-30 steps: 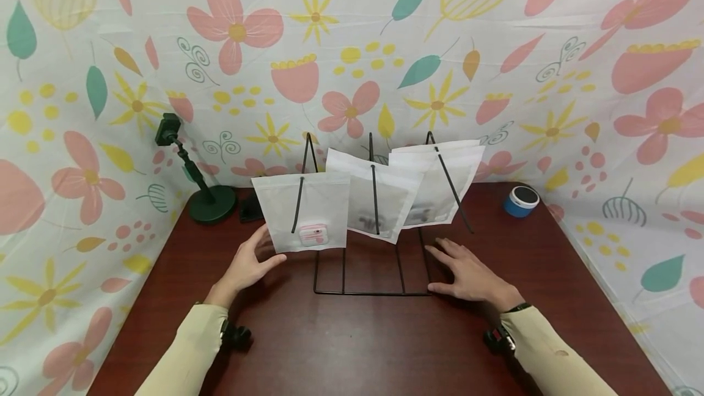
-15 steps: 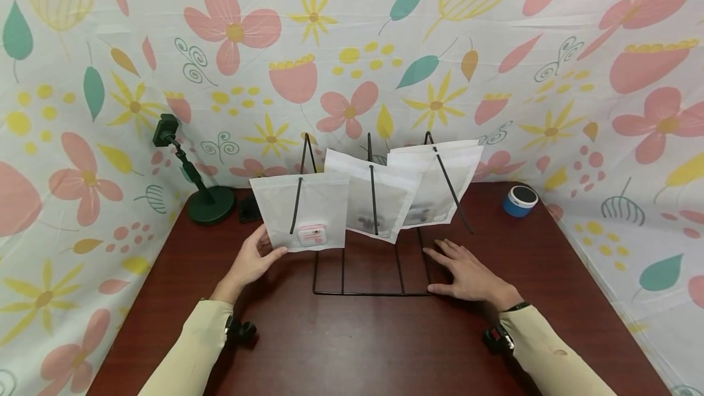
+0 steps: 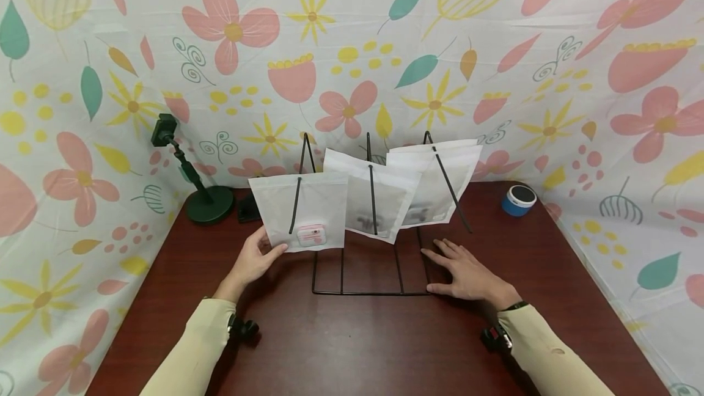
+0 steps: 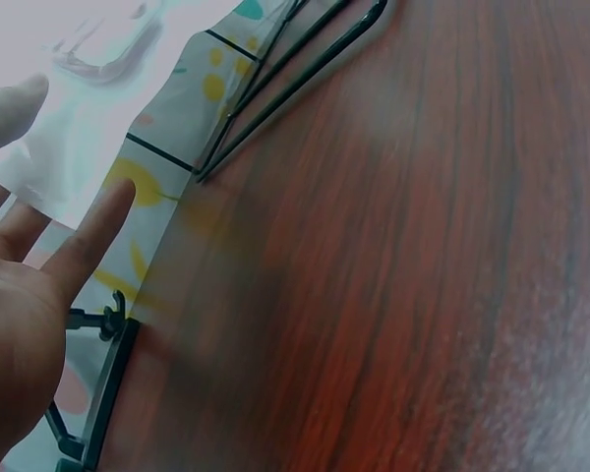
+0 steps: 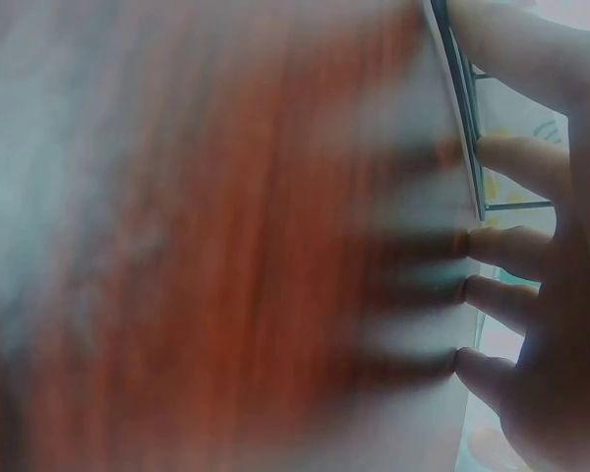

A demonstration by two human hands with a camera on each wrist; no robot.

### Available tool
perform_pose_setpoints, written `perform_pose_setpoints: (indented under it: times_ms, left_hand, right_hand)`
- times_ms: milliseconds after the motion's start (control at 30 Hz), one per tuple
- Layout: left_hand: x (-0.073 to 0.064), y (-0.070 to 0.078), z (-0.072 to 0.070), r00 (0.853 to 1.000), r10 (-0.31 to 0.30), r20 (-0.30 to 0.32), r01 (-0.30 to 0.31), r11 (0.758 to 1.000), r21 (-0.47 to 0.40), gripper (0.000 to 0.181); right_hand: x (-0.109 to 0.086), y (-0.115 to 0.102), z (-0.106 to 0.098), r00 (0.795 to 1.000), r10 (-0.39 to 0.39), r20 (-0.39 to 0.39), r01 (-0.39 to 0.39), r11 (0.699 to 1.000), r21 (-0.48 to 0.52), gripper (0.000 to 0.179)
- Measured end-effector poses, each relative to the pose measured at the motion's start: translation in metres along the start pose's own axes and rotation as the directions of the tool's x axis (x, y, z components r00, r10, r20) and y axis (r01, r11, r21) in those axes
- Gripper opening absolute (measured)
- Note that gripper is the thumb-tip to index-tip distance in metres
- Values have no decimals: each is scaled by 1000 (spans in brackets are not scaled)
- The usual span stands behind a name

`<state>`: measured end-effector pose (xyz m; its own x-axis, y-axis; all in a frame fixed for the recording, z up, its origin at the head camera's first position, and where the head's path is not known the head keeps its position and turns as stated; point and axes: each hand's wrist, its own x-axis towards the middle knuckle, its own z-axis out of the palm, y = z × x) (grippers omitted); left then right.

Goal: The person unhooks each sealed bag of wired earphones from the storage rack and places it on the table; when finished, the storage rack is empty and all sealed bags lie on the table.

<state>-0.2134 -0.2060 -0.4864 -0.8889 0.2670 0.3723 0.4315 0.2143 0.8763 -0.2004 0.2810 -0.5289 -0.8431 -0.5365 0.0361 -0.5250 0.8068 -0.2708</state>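
The white bag (image 3: 318, 209), hung at nine o'clock on the rack (image 3: 370, 294), has now been pinched by the left hand (image 3: 253, 260), so it seems secured; the right hand (image 3: 466, 274) is spread at four o'clock.

Bright head view, overexposed left-wrist bag (image 4: 88, 128), blurred right-wrist tabletop (image 5: 246, 256)

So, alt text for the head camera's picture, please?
A person's left hand holds the corner of a white pouch hanging beside others on a black wire rack; the right hand rests at the rack's base on a brown table.
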Motion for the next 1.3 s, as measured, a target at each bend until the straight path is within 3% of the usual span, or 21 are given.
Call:
perform_pose_setpoints:
  times_ms: [167, 433, 800, 1300]
  left_hand:
    - [0, -3, 2, 1000, -7, -15, 6, 1000, -31, 34]
    - [-1, -2, 5, 999, -9, -52, 8, 1000, -8, 24]
    - [-3, -1, 8, 996, -10, -87, 8, 1000, -21, 21]
    - [-12, -2, 12, 995, 0, -103, -6, 998, -56, 19]
  right_hand:
    - [0, 0, 0, 1000, 4, 5, -4, 1000, 2, 82]
    - [1, 1, 1, 1000, 8, 9, -8, 1000, 11, 81]
    - [-1, 2, 3, 1000, -8, -30, 9, 1000, 16, 80]
    - [0, 0, 2, 1000, 11, 9, -11, 999, 30, 81]
